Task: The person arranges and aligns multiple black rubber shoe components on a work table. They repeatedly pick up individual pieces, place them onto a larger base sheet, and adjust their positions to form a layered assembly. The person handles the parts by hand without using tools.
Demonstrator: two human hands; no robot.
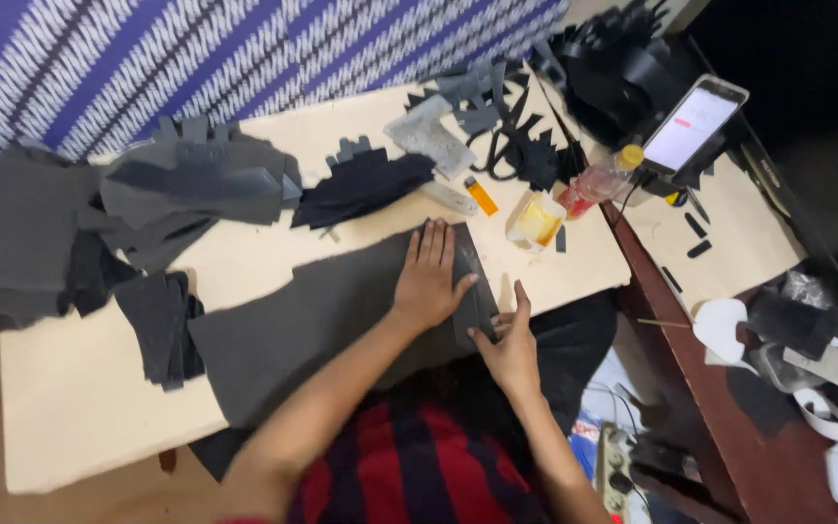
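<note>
Bare board (80,408) lies free left; scissors (504,146) and jar (537,219) crowd right.
</note>
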